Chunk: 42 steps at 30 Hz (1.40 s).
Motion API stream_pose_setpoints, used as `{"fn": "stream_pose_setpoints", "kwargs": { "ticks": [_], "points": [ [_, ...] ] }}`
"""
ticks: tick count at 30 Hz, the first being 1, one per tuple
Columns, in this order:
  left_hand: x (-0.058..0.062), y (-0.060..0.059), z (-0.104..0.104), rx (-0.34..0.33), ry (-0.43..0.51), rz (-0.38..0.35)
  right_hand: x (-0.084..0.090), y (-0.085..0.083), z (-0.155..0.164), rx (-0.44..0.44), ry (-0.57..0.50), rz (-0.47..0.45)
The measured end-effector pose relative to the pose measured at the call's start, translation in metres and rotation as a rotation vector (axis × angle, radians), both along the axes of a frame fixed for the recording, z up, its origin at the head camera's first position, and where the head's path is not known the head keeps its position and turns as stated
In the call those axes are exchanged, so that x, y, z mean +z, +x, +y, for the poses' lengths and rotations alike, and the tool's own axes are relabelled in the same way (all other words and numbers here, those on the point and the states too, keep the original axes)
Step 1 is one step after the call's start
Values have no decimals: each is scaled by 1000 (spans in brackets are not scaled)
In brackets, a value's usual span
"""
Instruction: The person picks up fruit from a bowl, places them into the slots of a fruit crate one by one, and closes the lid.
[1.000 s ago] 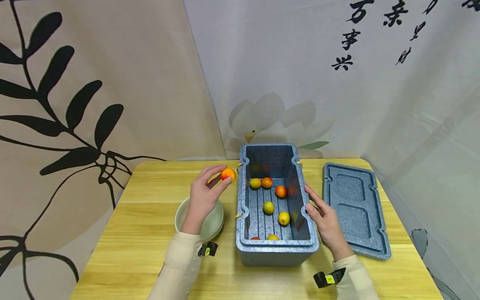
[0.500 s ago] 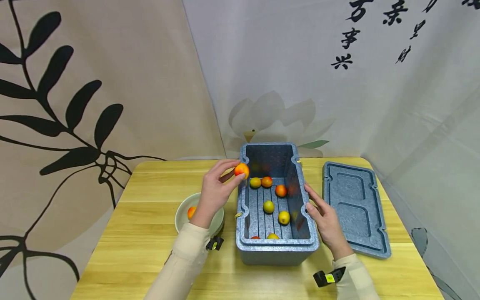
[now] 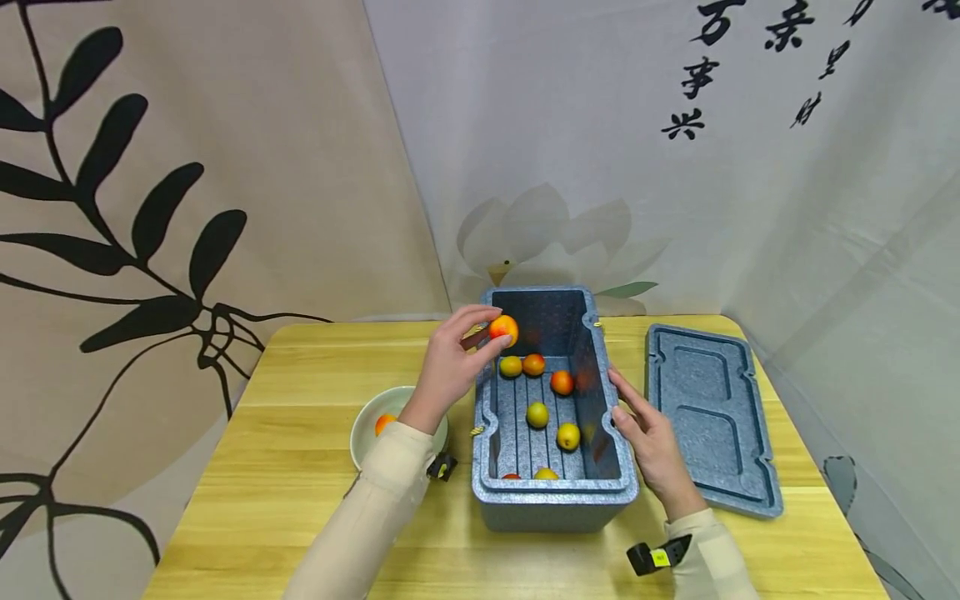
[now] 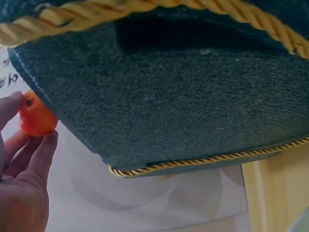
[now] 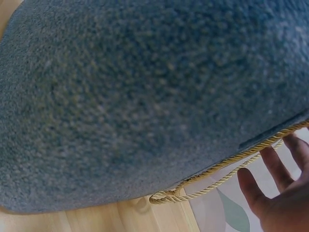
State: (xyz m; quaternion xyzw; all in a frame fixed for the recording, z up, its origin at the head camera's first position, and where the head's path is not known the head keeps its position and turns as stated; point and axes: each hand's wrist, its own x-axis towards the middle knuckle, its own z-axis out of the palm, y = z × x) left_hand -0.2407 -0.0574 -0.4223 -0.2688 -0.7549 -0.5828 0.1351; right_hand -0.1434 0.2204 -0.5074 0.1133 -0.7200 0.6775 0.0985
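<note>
My left hand point(image 3: 448, 358) pinches a small orange-red fruit point(image 3: 504, 331) between thumb and fingertips, over the left rim of a blue-grey foam box point(image 3: 555, 510). In the left wrist view the same fruit point(image 4: 36, 116) shows a small dark dimple beside the box's outer wall. My right hand point(image 3: 658, 454) lies along the right side of the box, fingers at its rim. Inside the box are several small fruits, among them a yellow one point(image 3: 567, 437), a green one point(image 3: 537, 415) and a red-orange one point(image 3: 562, 382). A yellow rope point(image 5: 231, 159) runs along the box near my right fingers.
Left of the box, a pale green bowl point(image 3: 367, 421) holds an orange fruit point(image 3: 384, 423), partly covered by my left forearm. The box's grey lid point(image 3: 708, 417) lies to the right on the wooden table point(image 3: 277, 467). A printed cloth point(image 3: 315, 167) hangs behind.
My left hand has carried the orange-red fruit rightward from beside the bowl to over the box's rim. The orange fruit in the bowl came into sight. My right hand stays put.
</note>
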Motion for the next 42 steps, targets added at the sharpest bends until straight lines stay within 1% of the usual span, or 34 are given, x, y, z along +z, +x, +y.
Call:
{"fn": "stream_pose_setpoints", "kwargs": {
  "ticks": [3, 10, 17, 24, 28, 34, 38, 42],
  "points": [
    [1, -4, 5, -11, -32, 6, 0, 0, 0, -6, 10, 6],
    [3, -14, 14, -39, -132, 73, 0, 0, 0, -16, 14, 15],
    [4, -19, 21, -63, -197, 54, -1, 0, -1, -4, -12, 13],
    [4, -26, 26, -63, -306, 97, 0, 0, -1, -7, -12, 4],
    [3, -29, 28, -77, -328, 81, 0, 0, -1, -4, -10, 8],
    [-2, -31, 30, -68, -367, 65, -1, 0, 1, -14, 22, 5],
    [-6, -31, 29, -75, -360, 44, -2, 0, 2, -19, 29, 7],
    [-11, -27, 24, -59, -344, 29, -2, 0, 2, -12, 23, 6]
  ]
}}
